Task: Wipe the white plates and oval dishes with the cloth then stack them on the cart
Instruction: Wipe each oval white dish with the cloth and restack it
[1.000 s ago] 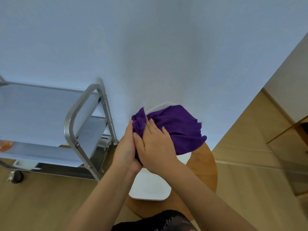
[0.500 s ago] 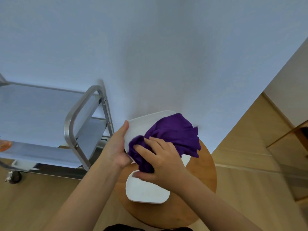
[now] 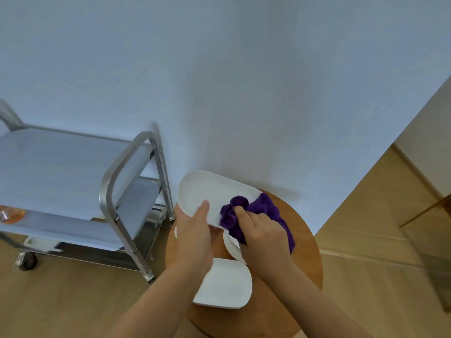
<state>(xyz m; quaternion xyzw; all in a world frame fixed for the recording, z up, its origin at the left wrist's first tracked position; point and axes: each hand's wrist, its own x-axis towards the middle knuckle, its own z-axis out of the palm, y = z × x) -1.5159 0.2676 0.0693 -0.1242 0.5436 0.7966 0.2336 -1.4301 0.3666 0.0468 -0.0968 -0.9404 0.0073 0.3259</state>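
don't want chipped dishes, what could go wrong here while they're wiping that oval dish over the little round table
1. The left hand holds the oval dish by one end only, in the air; if that grip slips under the push of the purple cloth, it could drop onto the stacked plates.
2. Another white dish seems to overhang the round wooden table edge, under the left forearm; a nudge may knock it off.

table (image 3: pixel 302 230): round, wooden | on it: white rounded-square dish (image 3: pixel 225 284) near front; stack of white plates (image 3: pixel 231 247) behind it | beside: steel cart (image 3: pixel 117 191) on wooden floor (image 3: pixel 61 296)
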